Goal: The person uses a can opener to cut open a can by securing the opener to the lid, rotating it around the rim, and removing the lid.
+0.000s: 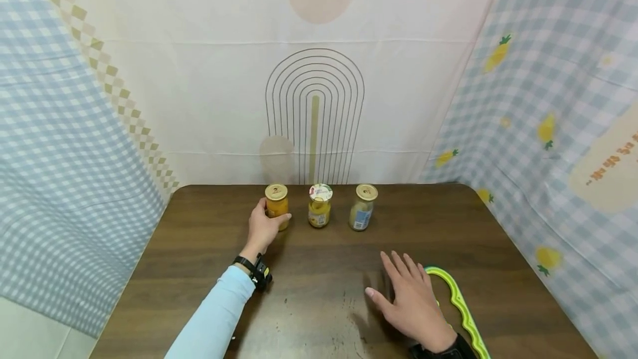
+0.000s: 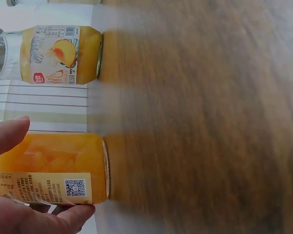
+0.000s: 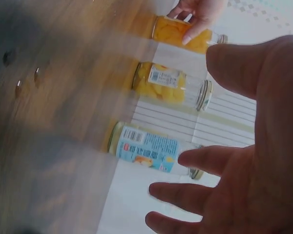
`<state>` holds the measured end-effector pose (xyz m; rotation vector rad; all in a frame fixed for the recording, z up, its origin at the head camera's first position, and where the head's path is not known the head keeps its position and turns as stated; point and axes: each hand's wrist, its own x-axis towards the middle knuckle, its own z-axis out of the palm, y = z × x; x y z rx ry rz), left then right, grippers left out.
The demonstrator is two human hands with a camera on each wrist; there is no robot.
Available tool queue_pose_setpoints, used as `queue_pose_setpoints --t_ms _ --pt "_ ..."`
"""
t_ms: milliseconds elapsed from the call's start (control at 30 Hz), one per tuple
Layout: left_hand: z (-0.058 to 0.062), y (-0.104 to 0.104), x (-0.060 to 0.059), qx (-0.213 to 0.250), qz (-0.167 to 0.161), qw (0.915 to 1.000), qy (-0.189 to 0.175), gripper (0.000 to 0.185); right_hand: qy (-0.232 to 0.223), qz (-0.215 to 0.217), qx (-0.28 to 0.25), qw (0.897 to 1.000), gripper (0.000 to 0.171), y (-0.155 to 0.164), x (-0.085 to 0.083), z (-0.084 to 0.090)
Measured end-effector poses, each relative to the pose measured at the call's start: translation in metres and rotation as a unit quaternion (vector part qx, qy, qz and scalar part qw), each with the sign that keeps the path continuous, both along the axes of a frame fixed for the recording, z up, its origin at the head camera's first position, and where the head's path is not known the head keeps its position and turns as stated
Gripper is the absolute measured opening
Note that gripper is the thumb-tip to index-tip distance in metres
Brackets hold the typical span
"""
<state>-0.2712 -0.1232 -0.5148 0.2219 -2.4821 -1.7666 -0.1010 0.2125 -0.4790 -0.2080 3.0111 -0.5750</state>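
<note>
My left hand [image 1: 263,227] grips a glass jar of orange fruit [image 1: 278,205] with a gold lid, at the left of a row of jars. In the left wrist view, thumb and fingers lie on opposite sides of this jar [image 2: 63,156], which stands on the table. A jar of yellow fruit [image 1: 319,210] with a white patterned lid stands in the middle. At the right is a pale jar [image 1: 362,214] with a blue label and gold lid. Nearer the front, my right hand [image 1: 411,303] is spread with nothing in it, beside a lime-green wavy-edged jar opener [image 1: 462,304] that it partly hides.
The dark wooden table [image 1: 199,270] ends at a white patterned cloth [image 1: 214,98] just behind the jars. Blue checked cloths [image 1: 75,143] hang at both sides. Small wet spots [image 3: 36,75] lie on the tabletop.
</note>
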Motion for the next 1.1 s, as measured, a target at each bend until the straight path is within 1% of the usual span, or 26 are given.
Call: queue_pose_setpoints --t_ms 133,267,367,500,567,700,800,933,1100 --pt "0.002 0.000 -0.001 0.012 0.003 0.9999 -0.001 0.064 0.010 -0.017 0.023 1.000 0.072 0.009 0.002 0.004" --pt "0.004 -0.002 0.003 0.018 0.011 0.9998 -0.001 0.062 0.009 -0.033 0.032 0.999 0.068 0.020 0.007 0.003" --pt "0.006 -0.004 0.011 0.014 0.011 0.9998 -0.003 0.060 0.011 -0.048 0.045 0.998 0.065 0.033 0.011 0.000" --pt "0.007 -0.005 0.023 0.013 0.007 0.9999 -0.002 0.064 -0.004 -0.069 0.063 0.996 0.063 0.053 0.012 -0.006" --pt "0.008 -0.006 0.029 0.013 0.008 0.9999 -0.002 0.067 -0.012 -0.081 0.064 0.995 0.061 0.061 0.014 -0.009" --pt "0.015 -0.008 0.043 0.007 0.008 0.9999 -0.004 0.068 -0.018 -0.100 0.068 0.993 0.062 0.073 0.018 -0.014" --pt "0.022 -0.006 0.055 0.003 0.002 1.0000 -0.007 0.066 -0.034 -0.105 0.082 0.991 0.070 0.081 0.020 -0.017" --pt "0.027 -0.001 0.076 0.002 -0.009 0.9999 -0.010 0.067 -0.063 -0.104 0.102 0.987 0.081 0.092 0.022 -0.022" --pt "0.031 0.002 0.103 -0.008 -0.015 0.9998 0.005 0.067 -0.099 -0.109 0.103 0.984 0.081 0.104 0.026 -0.028"
